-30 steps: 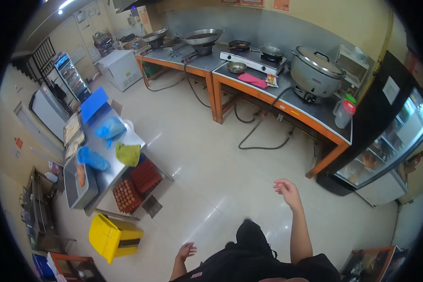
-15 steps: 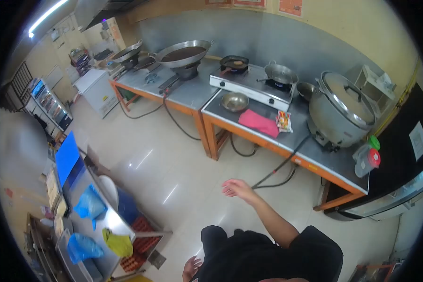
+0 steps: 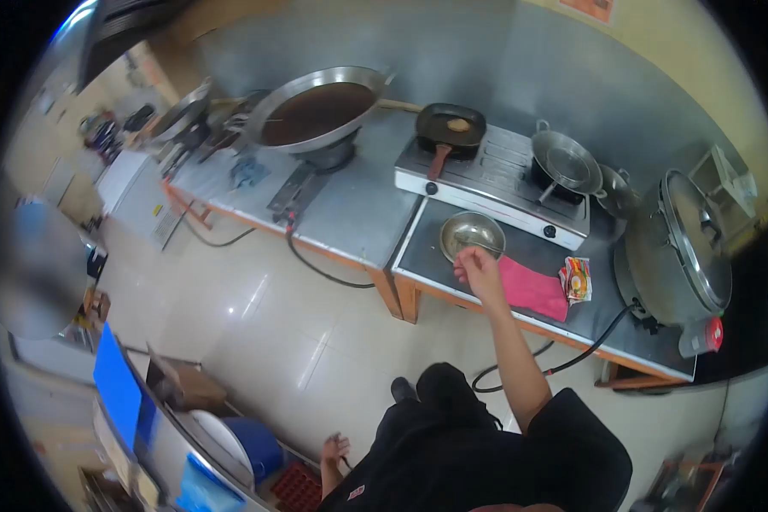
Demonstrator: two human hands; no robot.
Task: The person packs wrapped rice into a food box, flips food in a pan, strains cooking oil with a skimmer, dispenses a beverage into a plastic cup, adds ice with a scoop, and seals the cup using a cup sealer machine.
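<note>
My right hand (image 3: 480,271) reaches over the work table (image 3: 418,243), at the near rim of a metal bowl (image 3: 472,230). Its fingers are loosely bent, and I see nothing held in them. A thin handle, perhaps a spoon's, lies across the bowl just above the fingers; whether they touch it is unclear. Beside that hand lies a pink cloth (image 3: 533,288), with a colourful food packet (image 3: 576,280) at its right end. My left hand (image 3: 334,448) hangs low by my side, fingers apart and slightly curled.
Behind the bowl, a gas stove (image 3: 503,205) carries a square pan (image 3: 449,128) with a food piece and a wok (image 3: 566,162). A large cooker (image 3: 670,252) stands right. Left is a big wok of dark liquid (image 3: 320,115). A hose (image 3: 593,352) loops before the table.
I have moved closer to the stove table. My right hand has gone from above the floor to the metal bowl's rim. My left hand still hangs low.
</note>
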